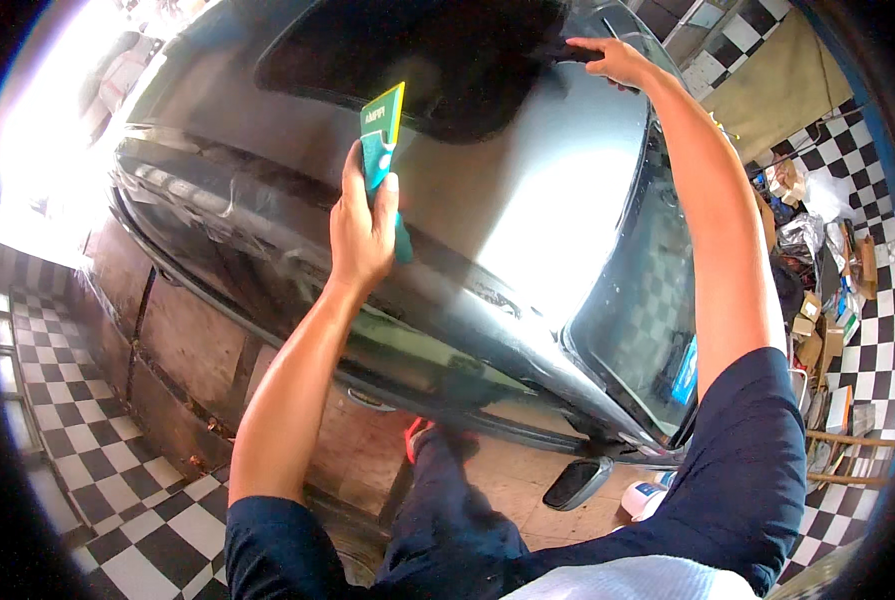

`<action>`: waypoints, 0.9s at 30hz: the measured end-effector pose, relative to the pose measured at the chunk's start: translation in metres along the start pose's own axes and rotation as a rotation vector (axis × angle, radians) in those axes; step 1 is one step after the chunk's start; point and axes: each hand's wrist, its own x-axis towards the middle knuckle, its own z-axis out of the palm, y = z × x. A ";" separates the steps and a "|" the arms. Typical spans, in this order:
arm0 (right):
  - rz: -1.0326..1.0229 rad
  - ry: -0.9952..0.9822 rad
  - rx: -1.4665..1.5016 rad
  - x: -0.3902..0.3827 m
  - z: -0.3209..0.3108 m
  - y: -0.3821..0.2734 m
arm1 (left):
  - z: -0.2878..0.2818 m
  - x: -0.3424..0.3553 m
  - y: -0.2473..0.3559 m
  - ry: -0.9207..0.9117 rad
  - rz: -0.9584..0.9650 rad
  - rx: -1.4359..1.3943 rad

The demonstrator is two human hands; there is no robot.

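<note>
My left hand (360,232) is closed around a green squeegee (377,150) with a yellow edge, its blade pointing up over the roof of a grey car. Its teal handle sticks out below my fingers. On the far right of the roof (437,190), my right hand (619,66) reaches out with the index finger stretched and the other fingers partly bent. It is beside the dark glossy area (397,55) in the roof's middle; whether the fingertips touch the surface is hard to tell. I make out nothing held in that hand.
Below me are the car's side windows and a side mirror (577,484); the windshield (635,310) slopes away to the right. A white tub (643,499) stands near the mirror. Boxes and plastic clutter (817,320) lie on the checkered floor (147,535) at right. Strong light floods the upper left.
</note>
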 end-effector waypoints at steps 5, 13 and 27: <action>0.006 -0.166 -0.068 -0.001 -0.003 0.018 | 0.003 -0.002 -0.003 0.018 0.047 -0.061; 0.109 -0.346 -0.361 -0.101 -0.007 0.018 | 0.003 -0.003 -0.003 0.006 0.041 -0.080; 0.021 0.018 -0.459 -0.029 -0.016 -0.035 | 0.001 0.000 -0.007 -0.008 0.006 0.026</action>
